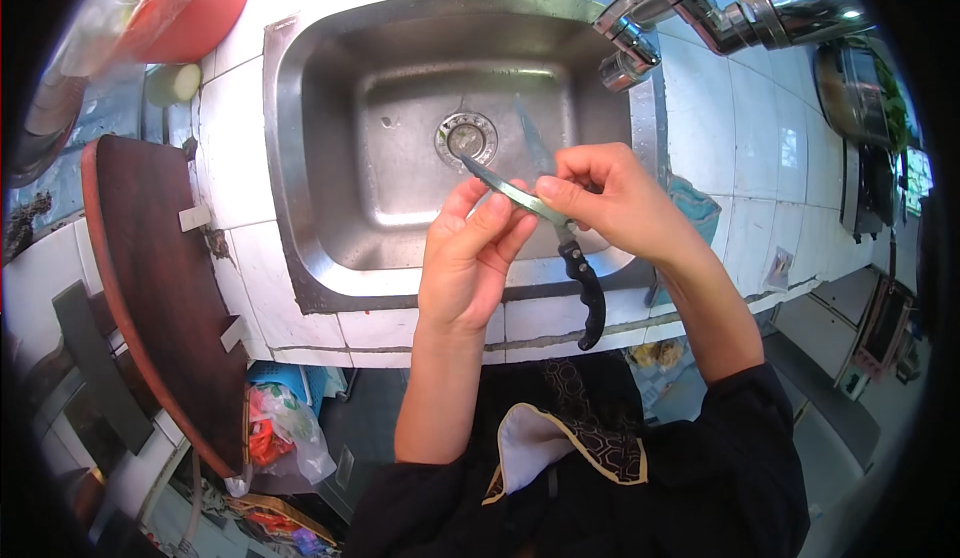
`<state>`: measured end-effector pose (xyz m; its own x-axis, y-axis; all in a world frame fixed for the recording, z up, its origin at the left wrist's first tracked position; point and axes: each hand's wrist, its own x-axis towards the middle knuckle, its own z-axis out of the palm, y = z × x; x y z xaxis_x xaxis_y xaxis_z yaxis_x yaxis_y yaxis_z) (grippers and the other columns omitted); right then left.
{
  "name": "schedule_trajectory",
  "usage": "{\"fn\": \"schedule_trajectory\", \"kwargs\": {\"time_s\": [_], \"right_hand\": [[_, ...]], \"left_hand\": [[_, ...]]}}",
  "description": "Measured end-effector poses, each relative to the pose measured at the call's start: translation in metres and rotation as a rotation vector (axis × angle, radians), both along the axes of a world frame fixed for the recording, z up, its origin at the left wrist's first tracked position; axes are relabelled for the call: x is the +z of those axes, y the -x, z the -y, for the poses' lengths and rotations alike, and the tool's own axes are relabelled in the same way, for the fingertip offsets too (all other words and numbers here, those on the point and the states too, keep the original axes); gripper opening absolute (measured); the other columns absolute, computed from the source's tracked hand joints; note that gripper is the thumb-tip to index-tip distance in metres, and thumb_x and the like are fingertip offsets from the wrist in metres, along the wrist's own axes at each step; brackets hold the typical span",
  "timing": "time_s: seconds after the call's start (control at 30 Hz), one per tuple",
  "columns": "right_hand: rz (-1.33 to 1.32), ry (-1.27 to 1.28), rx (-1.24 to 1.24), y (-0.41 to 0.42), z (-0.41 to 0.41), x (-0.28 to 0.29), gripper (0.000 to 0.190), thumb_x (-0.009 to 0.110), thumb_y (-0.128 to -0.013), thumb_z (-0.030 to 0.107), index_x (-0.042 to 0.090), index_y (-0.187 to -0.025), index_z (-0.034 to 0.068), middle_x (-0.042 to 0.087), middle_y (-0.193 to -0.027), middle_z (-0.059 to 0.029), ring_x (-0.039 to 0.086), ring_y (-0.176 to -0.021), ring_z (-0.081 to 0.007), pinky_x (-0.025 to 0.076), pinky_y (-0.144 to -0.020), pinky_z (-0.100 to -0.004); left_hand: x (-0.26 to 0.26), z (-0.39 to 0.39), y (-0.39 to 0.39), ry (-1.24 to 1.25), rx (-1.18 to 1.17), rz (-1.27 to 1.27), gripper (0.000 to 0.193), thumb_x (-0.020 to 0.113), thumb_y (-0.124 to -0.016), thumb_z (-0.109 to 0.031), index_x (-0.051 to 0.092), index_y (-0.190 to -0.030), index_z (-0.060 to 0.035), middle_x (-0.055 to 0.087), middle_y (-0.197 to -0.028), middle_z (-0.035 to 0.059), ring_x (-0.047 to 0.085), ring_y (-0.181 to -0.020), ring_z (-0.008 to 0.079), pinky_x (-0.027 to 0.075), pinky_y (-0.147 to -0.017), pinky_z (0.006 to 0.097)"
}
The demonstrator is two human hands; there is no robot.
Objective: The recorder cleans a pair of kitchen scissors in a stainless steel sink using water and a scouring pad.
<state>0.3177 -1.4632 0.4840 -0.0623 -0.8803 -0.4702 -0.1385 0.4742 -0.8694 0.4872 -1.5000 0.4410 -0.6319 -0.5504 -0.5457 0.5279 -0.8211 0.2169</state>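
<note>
Over the stainless steel sink (pixel 322 153), both hands are on a black-handled bladed tool (pixel 583 288), a knife or one part of kitchen shears. Its blade slants up and left, with the dark tip above the drain (pixel 466 138); the handle, with two rivets, hangs towards the front rim. My left hand (pixel 469 250) pinches the blade between thumb and fingers. The thumb of my right hand (pixel 619 198) rests by the blade's base, its other fingers curled and partly hidden. Beyond that hand shows a pale bluish blade shape (pixel 531 130); whether a second blade or a reflection, I cannot tell.
A chrome faucet (pixel 634 44) reaches over the back right corner. A teal cloth (pixel 694 209) lies at the sink's right side. On the left are a dark red board (pixel 165 280), a red container (pixel 214 22) and a cut pale-green vegetable (pixel 176 84). A pot (pixel 851 93) stands far right.
</note>
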Motion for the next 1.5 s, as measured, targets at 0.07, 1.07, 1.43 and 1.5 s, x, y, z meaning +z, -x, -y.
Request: {"fn": "schedule_trajectory", "kwargs": {"time_s": [0.07,1.07,1.43,1.5], "right_hand": [[0.010,-0.016,-0.016,0.003,0.000,0.001,0.031,0.058,-0.085,0.022,0.047,-0.060,0.007,0.037,-0.054,0.0088,0.030,-0.052,-0.0006,0.022,-0.045,-0.0200],[-1.479,0.212,0.428,0.205,0.032,0.040,0.019,0.059,-0.080,0.017,0.062,-0.078,-0.002,0.046,-0.115,-0.0079,0.045,-0.108,-0.0230,0.043,-0.084,-0.0343],[-1.550,0.312,0.670,0.243,0.035,0.032,0.018,0.064,-0.075,0.012,0.060,-0.069,-0.004,0.044,-0.119,-0.0070,0.047,-0.106,-0.0228,0.044,-0.083,-0.0342],[-1.551,0.343,0.690,0.249,0.035,0.031,0.018,0.064,-0.075,0.012,0.060,-0.068,-0.004,0.043,-0.120,-0.0067,0.046,-0.106,-0.0226,0.044,-0.083,-0.0340]], "left_hand": [[-0.003,0.000,0.002,0.011,-0.003,0.007,0.031,0.060,-0.081,-0.003,0.044,-0.108,-0.0036,0.060,-0.098,0.0135,0.061,-0.091,0.0200,0.053,-0.079,0.0298],[-0.026,0.062,0.131,0.021,-0.299,-0.212,0.013,0.039,-0.085,-0.008,0.042,-0.073,-0.0107,0.032,-0.053,-0.0041,0.026,-0.041,0.0057,0.021,-0.038,0.0211],[-0.022,0.057,0.133,0.147,-0.270,-0.104,0.024,0.066,-0.077,-0.006,0.051,-0.096,-0.0029,0.056,-0.082,0.0032,0.057,-0.069,0.0109,0.053,-0.063,0.0191],[-0.022,0.055,0.132,0.210,-0.262,-0.093,0.024,0.067,-0.078,-0.010,0.052,-0.095,-0.0028,0.057,-0.084,0.0028,0.059,-0.073,0.0107,0.054,-0.067,0.0187]]}}
